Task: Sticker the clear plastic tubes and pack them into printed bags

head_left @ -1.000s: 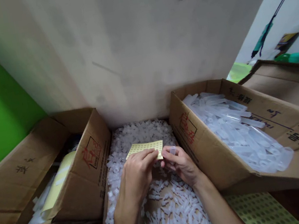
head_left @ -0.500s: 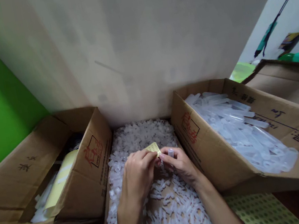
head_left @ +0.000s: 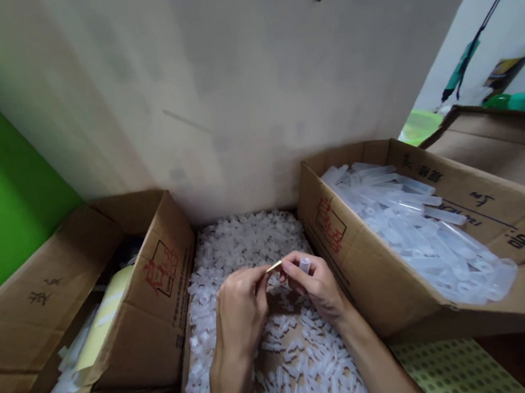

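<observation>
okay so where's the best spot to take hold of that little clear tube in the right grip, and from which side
Probably by its exposed end, coming from above: the clear tube pokes up out of the right grip, which hides the rest. I'd avoid the left side, where the yellow sheet shows edge-on, held by the left grip.

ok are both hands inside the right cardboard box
No, the left hand and right hand are above small white pieces, beside that box.

Just one camera here, looking from the person's head forward and down over the nearby left hand (head_left: 238,304) and right hand (head_left: 319,284), toward the pale wall (head_left: 232,80).
</observation>
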Available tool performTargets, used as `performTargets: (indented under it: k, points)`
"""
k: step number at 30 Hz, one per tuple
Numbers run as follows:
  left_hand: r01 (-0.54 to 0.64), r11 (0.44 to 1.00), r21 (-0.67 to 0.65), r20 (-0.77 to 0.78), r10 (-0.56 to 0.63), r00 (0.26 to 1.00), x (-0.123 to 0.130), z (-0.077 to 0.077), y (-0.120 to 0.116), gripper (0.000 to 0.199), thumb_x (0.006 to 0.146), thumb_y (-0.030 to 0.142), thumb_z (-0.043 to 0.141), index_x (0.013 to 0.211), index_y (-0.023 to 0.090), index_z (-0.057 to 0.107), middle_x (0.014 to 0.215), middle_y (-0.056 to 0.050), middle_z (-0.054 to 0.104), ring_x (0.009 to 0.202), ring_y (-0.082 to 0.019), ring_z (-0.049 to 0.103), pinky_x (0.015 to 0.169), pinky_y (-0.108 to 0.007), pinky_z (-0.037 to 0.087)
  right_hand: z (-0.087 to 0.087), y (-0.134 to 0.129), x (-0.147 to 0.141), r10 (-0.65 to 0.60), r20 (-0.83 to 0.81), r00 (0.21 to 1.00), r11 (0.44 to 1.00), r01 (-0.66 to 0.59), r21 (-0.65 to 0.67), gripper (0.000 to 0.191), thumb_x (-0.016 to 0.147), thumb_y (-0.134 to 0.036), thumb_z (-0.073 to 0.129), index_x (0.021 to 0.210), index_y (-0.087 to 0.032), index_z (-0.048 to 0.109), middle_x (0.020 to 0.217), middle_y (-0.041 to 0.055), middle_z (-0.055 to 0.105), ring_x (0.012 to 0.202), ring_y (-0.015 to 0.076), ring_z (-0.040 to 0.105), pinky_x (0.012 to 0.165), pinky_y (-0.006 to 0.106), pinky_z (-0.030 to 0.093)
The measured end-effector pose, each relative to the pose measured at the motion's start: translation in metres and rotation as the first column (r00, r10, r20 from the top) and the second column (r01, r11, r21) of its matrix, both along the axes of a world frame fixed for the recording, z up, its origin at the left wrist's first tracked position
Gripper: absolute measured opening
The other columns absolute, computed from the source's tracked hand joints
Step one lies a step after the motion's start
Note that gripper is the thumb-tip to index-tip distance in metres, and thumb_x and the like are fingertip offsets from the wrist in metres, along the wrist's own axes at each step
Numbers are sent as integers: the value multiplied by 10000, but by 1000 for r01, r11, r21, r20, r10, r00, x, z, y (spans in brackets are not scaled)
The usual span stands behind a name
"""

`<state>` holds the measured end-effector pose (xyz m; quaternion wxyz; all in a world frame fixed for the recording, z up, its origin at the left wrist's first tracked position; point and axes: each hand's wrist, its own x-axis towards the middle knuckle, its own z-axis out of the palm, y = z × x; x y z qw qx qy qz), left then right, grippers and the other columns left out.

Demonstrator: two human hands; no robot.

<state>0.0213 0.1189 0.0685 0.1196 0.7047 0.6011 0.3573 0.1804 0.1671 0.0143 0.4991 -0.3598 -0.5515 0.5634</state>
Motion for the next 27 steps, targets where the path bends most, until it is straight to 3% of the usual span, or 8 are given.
performTargets:
  k: [7,14,17,21,24,27]
  points:
    - [-132,990,47,26,131,991,-2,-2,-2,231,861,42,679,904,230,806,896,-25,827,822,-213,762,744,-291,534,5,-1,0,13,51,999,1000,-14,8,338,851,-509,745,866,-172,761,663,-1,613,516,111,415,484,244,308]
    - [-141,990,28,43,139,989,0,-2,-2,132,861,93,699,809,200,758,805,-31,789,730,-190,712,670,-265,488,10,-1,0,-71,95,993,995,64,72,274,816,-455,750,833,-182,764,664,11,638,560,146,484,531,260,387]
    - [-132,990,52,62,129,990,0,0,-2,146,856,91,680,768,200,722,773,-22,759,724,-182,685,659,-260,470,12,-1,1,-149,65,987,983,141,117,273,783,-430,794,930,-202,764,818,26,671,587,141,500,544,255,409]
    - [-130,987,93,74,124,990,1,3,-2,201,828,44,663,699,198,655,727,-2,699,735,-181,647,660,-261,447,12,0,0,-42,36,998,988,36,150,297,764,-408,832,996,-226,802,1081,63,673,655,142,557,599,268,458]
    - [-103,990,97,113,92,989,2,2,-2,189,838,49,673,718,194,650,737,4,685,747,-174,641,672,-257,449,8,2,-2,11,4,1000,989,-11,149,206,773,-387,837,885,-217,806,955,60,705,765,194,620,669,285,481]
    - [-27,997,73,135,17,991,2,0,-1,106,876,95,687,838,194,688,823,-6,713,802,-174,659,722,-262,474,4,3,-2,-62,-4,998,987,62,148,156,798,-366,822,814,-214,786,810,34,702,725,188,608,657,282,451]
